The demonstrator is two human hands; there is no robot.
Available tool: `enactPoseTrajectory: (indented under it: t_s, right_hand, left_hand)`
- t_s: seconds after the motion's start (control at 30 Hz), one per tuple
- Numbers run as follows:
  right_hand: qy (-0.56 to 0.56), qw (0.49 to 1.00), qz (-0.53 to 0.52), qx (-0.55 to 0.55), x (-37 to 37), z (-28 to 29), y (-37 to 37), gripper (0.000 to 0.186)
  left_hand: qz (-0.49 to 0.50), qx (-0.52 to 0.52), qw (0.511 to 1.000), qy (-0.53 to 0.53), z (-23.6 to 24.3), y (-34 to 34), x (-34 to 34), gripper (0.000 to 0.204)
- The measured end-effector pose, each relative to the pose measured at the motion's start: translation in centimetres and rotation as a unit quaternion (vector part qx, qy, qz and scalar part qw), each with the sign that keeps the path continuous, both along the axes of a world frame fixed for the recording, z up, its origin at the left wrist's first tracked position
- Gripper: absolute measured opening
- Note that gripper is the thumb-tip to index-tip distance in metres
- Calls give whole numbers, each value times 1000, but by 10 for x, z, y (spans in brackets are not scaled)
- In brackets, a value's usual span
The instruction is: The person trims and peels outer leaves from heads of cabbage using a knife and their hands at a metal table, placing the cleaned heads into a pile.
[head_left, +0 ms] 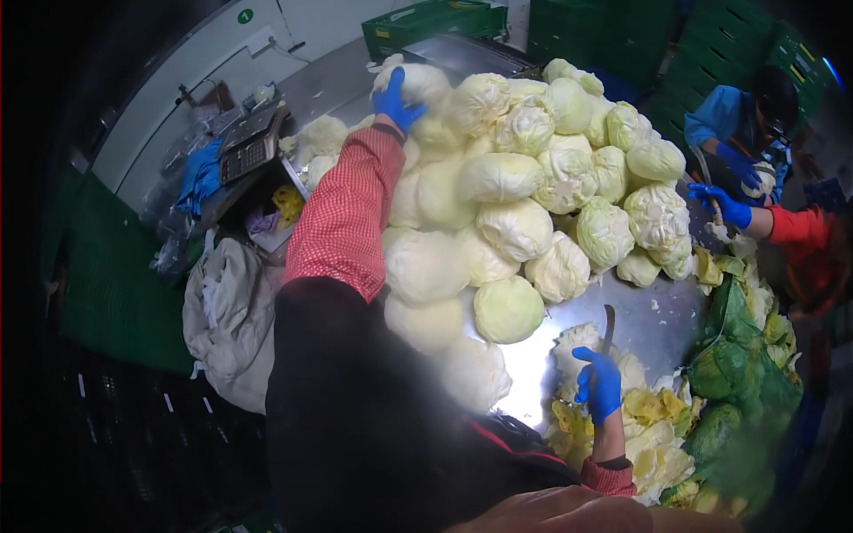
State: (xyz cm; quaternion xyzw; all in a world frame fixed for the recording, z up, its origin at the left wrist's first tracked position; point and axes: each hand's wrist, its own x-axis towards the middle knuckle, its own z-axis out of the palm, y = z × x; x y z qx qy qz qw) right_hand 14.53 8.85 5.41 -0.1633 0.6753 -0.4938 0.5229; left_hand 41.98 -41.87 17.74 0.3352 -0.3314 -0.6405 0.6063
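My left arm stretches far forward, and my left hand lies with fingers spread against a pale cabbage at the far left of a big heap. Close to me on the right, my right hand is closed around a knife, its curved blade pointing up and its handle mostly hidden by the glove. Both hands wear blue gloves. Peeled cabbages lie piled on the metal table between my arms. Yellowed loose leaves lie under and beside my right hand.
A green net sack with darker heads lies at the right edge. Two co-workers are at the right; one gloved hand holds a knife. A scale and a pale cloth bag are at the left. Green crates stand behind.
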Motion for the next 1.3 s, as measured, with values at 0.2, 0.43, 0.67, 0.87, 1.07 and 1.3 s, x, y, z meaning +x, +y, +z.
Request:
enactPoseTrajectory:
  t_s: [0.2, 0.43, 0.67, 0.87, 1.07, 1.3]
  right_hand:
    - [15, 999, -40, 8, 4, 3, 5, 25]
    - [71, 986, -149, -4, -10, 6, 42, 26]
    - [342, 891, -299, -2, -27, 26, 156, 38]
    - [505, 777, -297, 229, -17, -25, 318, 52]
    - [282, 832, -302, 369, -14, -57, 370, 81]
    - [117, 934, -262, 213, -67, -74, 358, 100]
  left_hand:
    - [-19, 6, 996, -84, 11, -10, -40, 65]
    - [-4, -302, 936, -179, -1, 103, -140, 33]
    - [-495, -262, 812, -164, -86, 316, -215, 37]
    - [-488, -277, 748, -355, -172, 397, -289, 63]
    - [-359, -257, 716, -541, -221, 420, -277, 72]
    - [-433, -243, 665, -558, -230, 492, -296, 64]
